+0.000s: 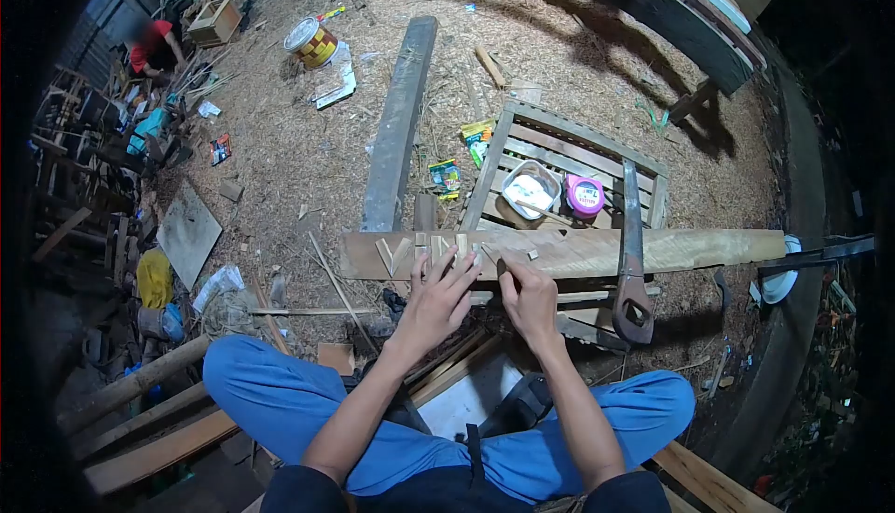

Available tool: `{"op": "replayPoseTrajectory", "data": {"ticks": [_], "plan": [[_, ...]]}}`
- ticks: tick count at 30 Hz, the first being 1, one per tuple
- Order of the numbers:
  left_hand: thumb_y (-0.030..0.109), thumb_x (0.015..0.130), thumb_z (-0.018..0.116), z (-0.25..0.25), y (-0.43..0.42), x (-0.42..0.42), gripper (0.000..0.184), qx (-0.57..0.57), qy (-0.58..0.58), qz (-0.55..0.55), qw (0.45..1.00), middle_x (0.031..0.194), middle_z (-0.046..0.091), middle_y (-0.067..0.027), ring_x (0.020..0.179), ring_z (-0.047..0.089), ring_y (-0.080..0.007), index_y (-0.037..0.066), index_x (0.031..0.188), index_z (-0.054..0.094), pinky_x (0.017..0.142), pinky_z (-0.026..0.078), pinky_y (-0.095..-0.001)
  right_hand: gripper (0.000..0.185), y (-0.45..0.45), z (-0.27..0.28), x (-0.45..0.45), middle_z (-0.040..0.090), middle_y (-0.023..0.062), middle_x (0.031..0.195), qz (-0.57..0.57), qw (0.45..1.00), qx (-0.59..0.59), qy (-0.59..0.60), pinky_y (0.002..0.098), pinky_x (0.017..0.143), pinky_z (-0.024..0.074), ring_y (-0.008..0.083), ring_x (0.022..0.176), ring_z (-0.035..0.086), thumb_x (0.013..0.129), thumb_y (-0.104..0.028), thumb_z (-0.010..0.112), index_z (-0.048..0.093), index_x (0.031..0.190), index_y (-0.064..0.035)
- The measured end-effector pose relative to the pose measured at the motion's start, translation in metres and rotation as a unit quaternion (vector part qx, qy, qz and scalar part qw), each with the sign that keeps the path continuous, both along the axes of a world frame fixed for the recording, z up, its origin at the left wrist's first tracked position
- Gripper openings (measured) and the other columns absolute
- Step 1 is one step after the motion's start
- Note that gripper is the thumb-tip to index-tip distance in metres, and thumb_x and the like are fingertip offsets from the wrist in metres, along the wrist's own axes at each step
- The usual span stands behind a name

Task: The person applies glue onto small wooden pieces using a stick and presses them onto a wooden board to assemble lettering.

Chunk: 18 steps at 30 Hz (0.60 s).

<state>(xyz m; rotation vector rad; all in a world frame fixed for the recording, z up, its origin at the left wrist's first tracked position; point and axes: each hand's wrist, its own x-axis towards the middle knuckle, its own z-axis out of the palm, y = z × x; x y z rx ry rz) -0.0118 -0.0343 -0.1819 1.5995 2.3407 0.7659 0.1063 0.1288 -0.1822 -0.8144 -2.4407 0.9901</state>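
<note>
Wood shavings cover the ground point(280, 150) in front of the seated person. On it sits a slatted wooden frame point(583, 133), its near part hidden beneath a long board point(727, 247) that runs crosswise before the person's knees. A handsaw point(632, 252) lies across the board's right half, handle toward the person, blade pointing away. The left hand point(435, 303) is palm down over the board, fingers spread wide among the small pieces there. The right hand point(531, 300) is just beside it, fingers curled narrow at the board; whether they pinch anything cannot be told. On the slats beyond stand a white tub point(508, 185) and, near it, a pink tape measure point(585, 196). Small wood pieces point(401, 254) rest on the board's left half, around the left fingertips.
</note>
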Motion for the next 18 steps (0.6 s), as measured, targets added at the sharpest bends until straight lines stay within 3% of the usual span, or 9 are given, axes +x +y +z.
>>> {"op": "replayPoseTrajectory", "data": {"ticks": [18], "plan": [[0.015, 0.094, 0.068, -0.0096, 0.0019, 0.0004, 0.050, -0.003, -0.013, -0.016, 1.000, 0.156, 0.052, -0.0057, 0.150, 0.037, -0.0306, 0.009, 0.143, 0.060, 0.124, 0.013, -0.0626, 0.022, -0.0007, -0.0028, -0.0006, 0.073, 0.0210, 0.089, 0.011, 0.999, 0.039, 0.006, 0.0476, 0.076, 0.0566, 0.0399, 0.082, 0.071, 0.089, -0.008, 0.067, 0.075, 0.109, -0.0030]]}}
